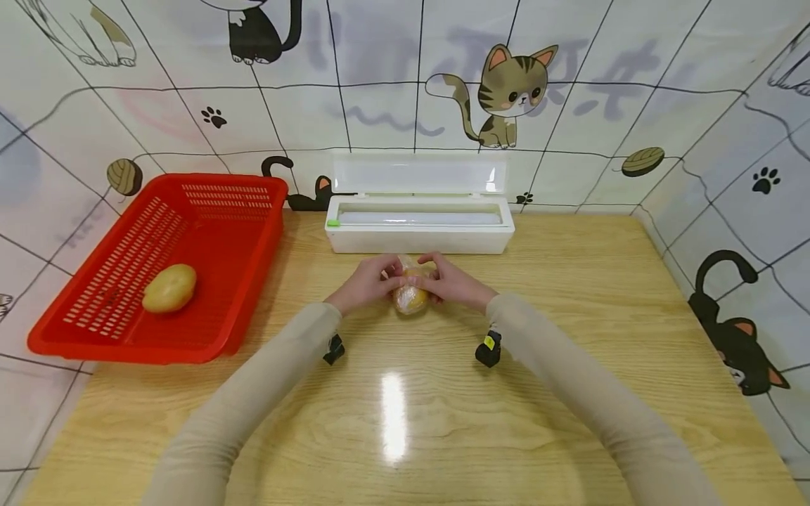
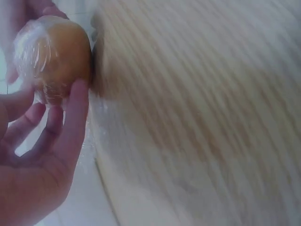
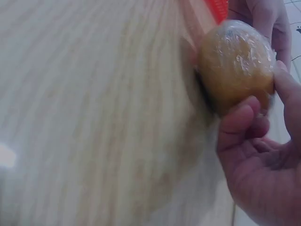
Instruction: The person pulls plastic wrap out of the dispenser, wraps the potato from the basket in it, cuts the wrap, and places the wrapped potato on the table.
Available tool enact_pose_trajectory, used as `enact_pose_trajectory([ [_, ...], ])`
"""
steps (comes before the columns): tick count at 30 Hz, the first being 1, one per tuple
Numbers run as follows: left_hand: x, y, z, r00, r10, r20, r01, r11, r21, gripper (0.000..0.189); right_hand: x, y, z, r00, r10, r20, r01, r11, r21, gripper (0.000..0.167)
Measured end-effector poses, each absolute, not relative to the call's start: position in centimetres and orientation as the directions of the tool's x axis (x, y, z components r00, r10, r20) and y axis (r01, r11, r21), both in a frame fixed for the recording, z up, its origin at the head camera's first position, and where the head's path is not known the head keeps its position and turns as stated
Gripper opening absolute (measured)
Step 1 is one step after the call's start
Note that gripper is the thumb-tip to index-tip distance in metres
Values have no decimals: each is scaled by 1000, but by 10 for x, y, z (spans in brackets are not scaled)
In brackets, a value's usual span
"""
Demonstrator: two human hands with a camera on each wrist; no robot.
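Note:
A potato (image 1: 411, 301) wrapped in clear cling film is between the two hands, low over the middle of the table. My left hand (image 1: 372, 282) holds it from the left, its thumb and fingers around the near end in the left wrist view. From the other side my right hand (image 1: 457, 282) grips it, with fingertips on the wrapped surface. Both thumbs meet at the top of the potato in the head view. In the right wrist view the film on the potato (image 3: 237, 66) looks wrinkled and shiny.
A white cling film box (image 1: 420, 239) with its lid raised stands by the back wall. To the left, a red plastic basket (image 1: 228, 281) holds an unwrapped potato (image 1: 169, 288). The wooden table (image 1: 569, 337) meets cat-patterned wall covering at the back and right.

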State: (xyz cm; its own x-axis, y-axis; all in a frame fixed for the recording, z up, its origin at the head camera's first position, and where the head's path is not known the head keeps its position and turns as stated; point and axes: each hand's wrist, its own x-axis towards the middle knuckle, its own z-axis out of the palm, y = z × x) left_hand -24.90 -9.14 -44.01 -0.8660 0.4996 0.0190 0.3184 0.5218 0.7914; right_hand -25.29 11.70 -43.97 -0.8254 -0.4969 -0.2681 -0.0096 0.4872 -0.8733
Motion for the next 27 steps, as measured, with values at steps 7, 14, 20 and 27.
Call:
enact_pose_trajectory([
  [7, -252, -88, -441, -822, 536, -191, 97, 463, 881, 12, -253, 125, -447, -788, -572, -228, -85, 468, -880, 54],
  [14, -254, -82, -438, -788, 578, -212, 122, 485, 866, 14, -254, 132, -450, -764, -611, -209, -156, 489, -858, 72],
  [20, -260, -94, -452, -740, 645, -190, 65, 349, 935, 16, -252, 129, -444, -792, -582, -185, -212, 546, -811, 83],
  [27, -255, -88, -453, -765, 613, -201, 39, 354, 934, 18, -249, 127, -436, -797, -571, -196, -239, 596, -767, 102],
])
